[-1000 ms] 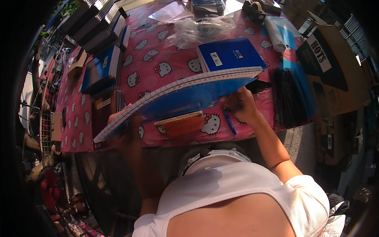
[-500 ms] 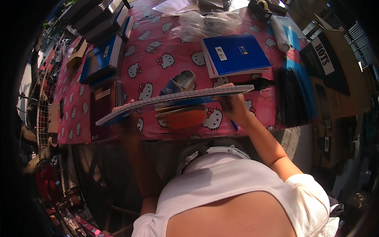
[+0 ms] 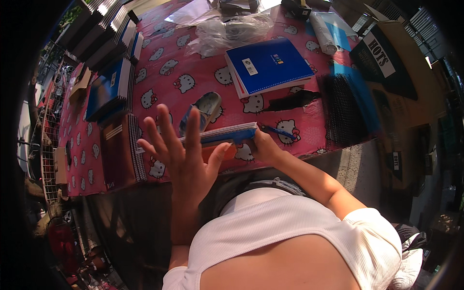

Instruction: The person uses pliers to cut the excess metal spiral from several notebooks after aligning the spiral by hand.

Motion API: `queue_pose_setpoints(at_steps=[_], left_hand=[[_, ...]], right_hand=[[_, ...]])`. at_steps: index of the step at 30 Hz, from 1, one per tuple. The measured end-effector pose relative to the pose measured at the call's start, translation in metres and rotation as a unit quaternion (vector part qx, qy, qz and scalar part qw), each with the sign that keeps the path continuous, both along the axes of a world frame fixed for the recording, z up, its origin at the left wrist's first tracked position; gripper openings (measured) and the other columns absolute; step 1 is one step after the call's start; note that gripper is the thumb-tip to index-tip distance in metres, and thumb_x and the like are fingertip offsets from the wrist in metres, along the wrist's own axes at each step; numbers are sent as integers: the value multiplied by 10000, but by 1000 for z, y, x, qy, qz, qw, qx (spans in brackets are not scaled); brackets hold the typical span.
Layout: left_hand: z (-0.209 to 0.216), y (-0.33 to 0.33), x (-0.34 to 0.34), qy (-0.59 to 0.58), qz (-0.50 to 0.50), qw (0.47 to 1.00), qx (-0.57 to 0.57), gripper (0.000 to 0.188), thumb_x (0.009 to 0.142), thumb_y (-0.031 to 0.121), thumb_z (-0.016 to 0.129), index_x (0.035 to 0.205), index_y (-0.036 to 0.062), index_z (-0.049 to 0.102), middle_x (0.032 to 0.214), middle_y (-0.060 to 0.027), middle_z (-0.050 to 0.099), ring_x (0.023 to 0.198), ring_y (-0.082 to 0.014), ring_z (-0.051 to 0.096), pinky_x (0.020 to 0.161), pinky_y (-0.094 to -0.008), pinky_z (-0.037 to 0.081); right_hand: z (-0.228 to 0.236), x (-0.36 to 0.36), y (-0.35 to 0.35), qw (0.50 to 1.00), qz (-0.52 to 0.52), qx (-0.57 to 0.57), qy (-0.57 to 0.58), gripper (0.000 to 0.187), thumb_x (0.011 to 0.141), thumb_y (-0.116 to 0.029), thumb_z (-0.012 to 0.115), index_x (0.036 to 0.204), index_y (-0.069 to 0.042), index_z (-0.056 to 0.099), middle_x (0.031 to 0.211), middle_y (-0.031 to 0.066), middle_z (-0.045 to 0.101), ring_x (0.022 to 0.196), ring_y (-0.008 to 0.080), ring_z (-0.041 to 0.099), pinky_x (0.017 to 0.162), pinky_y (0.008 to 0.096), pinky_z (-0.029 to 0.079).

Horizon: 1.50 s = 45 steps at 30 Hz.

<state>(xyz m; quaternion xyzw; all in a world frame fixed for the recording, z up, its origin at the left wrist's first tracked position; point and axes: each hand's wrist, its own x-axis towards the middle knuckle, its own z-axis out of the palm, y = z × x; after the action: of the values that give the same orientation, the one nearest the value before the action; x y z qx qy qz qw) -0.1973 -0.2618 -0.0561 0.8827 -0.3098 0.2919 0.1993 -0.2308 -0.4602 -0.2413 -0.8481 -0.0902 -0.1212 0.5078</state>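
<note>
My right hand (image 3: 266,146) grips the right end of a blue-covered notebook (image 3: 244,133), held on edge near the table's front so its white page edge faces up. My left hand (image 3: 182,154) is raised in front of the notebook's left part, fingers spread, holding nothing; it hides that end of the notebook. Beneath and behind the notebook is an orange object (image 3: 226,153), mostly covered. Just beyond lies a grey-blue slipper-like object (image 3: 207,108). A blue pen (image 3: 280,131) lies to the right of my right hand.
A stack of blue notebooks (image 3: 273,63) lies at centre right. Black binding coils (image 3: 340,108) are on the right, beside a cardboard box (image 3: 386,58). Brown notebooks (image 3: 116,150) and tall notebook stacks (image 3: 111,92) line the left. Clear plastic (image 3: 232,31) is bunched at the back.
My left hand has let go of the notebook and opened upward. The notebook, in my right hand, has moved lower and turned. The view has shifted slightly.
</note>
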Motion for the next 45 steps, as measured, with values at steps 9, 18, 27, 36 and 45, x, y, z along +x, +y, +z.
queue_pose_setpoints(at_steps=[9,18,27,36,45], left_hand=[[-26,-33,20,147,-132,980,-2,390,857,286,642,1207,124,588,1025,-39,645,998,-199,581,1029,-478,274],[-22,-33,14,127,-112,982,-81,114,793,147,717,902,116,727,853,-2,675,864,-162,617,1006,-400,271],[-21,-37,13,141,-126,977,-103,124,792,138,715,916,122,724,824,6,672,813,-145,621,979,-379,287],[-34,-22,6,97,-159,976,-113,194,742,153,766,933,155,730,917,13,665,892,-156,610,978,-395,300],[-51,5,-28,61,-206,975,-64,277,702,199,798,965,153,727,993,7,660,936,-176,604,1056,-436,231]], right_hand=[[30,43,-230,807,-452,-354,137,412,723,-322,773,944,-13,615,976,204,629,933,372,622,800,432,509],[87,8,-166,931,-298,-202,-49,236,846,-18,575,1067,-33,655,945,162,635,836,285,650,746,364,517],[136,-40,-23,945,96,226,214,767,822,2,667,1472,-124,281,773,120,668,680,127,619,632,201,448],[170,-16,-49,997,73,2,-34,303,771,15,700,1065,-57,705,800,68,652,708,137,627,614,254,487],[179,-15,-43,977,198,-77,33,179,708,-65,736,883,-101,732,808,58,625,691,231,607,596,328,471]])
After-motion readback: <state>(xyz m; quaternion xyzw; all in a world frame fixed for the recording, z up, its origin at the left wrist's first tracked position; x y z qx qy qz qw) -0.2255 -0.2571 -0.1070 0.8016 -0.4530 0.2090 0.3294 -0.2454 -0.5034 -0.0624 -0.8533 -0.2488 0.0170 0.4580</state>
